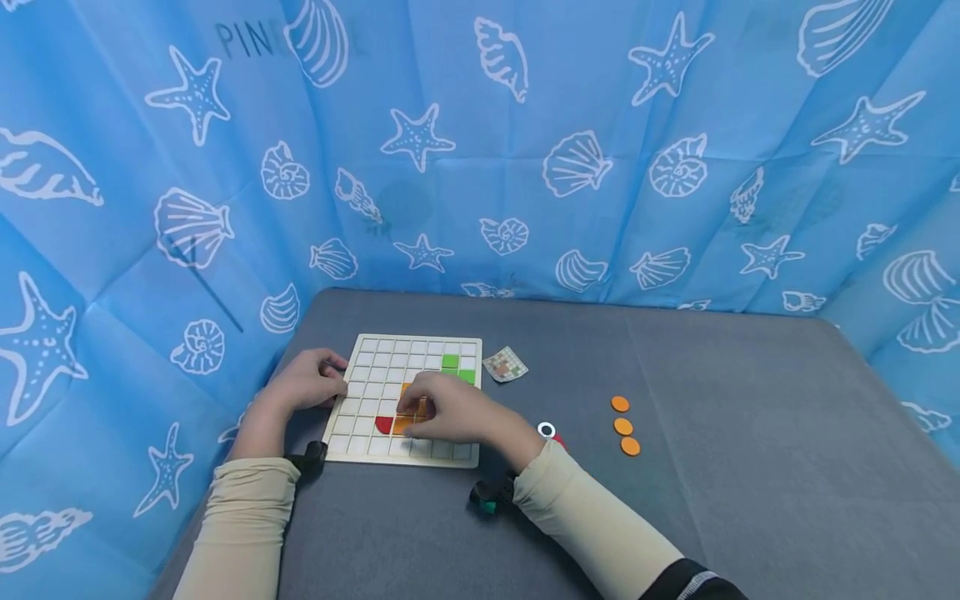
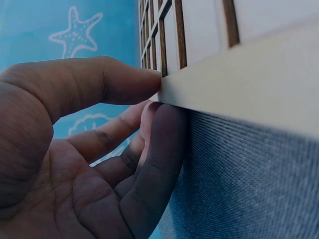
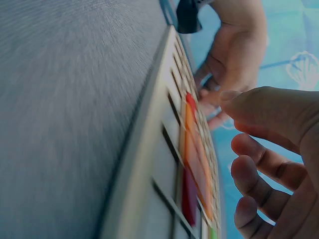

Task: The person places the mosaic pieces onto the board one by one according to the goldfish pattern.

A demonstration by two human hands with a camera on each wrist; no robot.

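A white grid board in a pale frame [image 1: 397, 462] lies on the grey table. My left hand [image 1: 303, 382] pinches its left edge; in the left wrist view the thumb lies against the frame [image 2: 239, 89], with fingers below. Above the board's lower middle is my right hand [image 1: 453, 408], fingers loosely bent, thumb and fingers apart. Orange pieces [image 1: 402, 425] sit beneath it, partly hidden, beside a rounded red piece [image 1: 384, 425]. Green squares [image 1: 450, 361] fill cells at upper right. The right wrist view shows orange pieces [image 3: 197, 154] and a dark red piece [image 3: 189, 196]; nothing shows in the fingers.
A small patterned card [image 1: 506, 364] lies right of the board. A white ring with a dark centre [image 1: 546, 430] and something red are partly behind the right wrist. Further right are several orange discs [image 1: 622, 427]. A blue curtain [image 1: 480, 167] hangs behind the table.
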